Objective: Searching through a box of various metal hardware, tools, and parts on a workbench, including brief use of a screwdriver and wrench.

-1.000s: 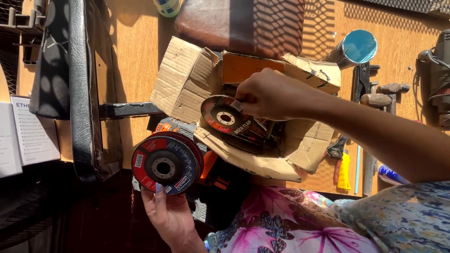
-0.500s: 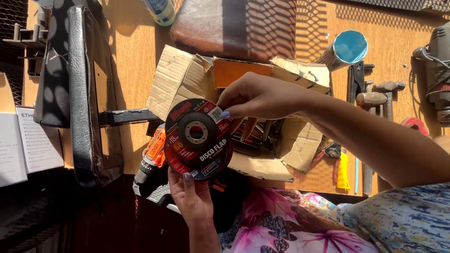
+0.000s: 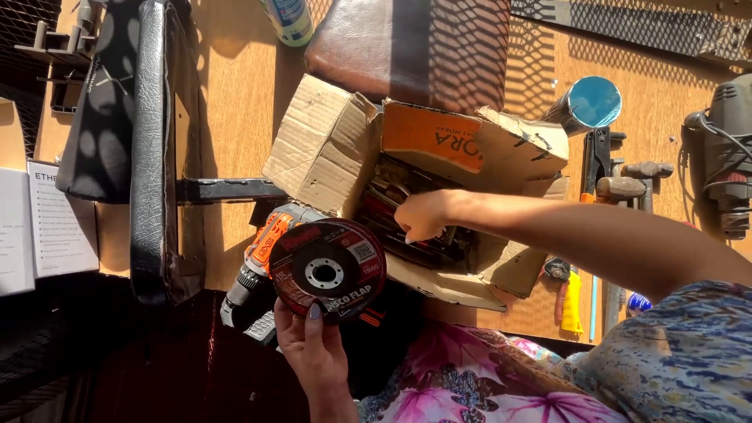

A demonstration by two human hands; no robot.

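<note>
My left hand holds a stack of dark round flap discs upright by its lower edge, red label and centre hole facing me. It is just in front of an open cardboard box with torn flaps. My right hand reaches into the box, fingers curled down among more dark discs inside; what the fingers touch is hidden. An orange and grey cordless drill lies beneath the held discs.
A black seat with a metal frame stands at the left. Papers lie at the far left. A blue-capped can, hammers, a power tool and a yellow-handled tool lie on the wooden surface at right.
The disc my right hand lifted from the box was joined to the disc in my left hand. My right hand has gone back into the box; my left hand has moved slightly left.
</note>
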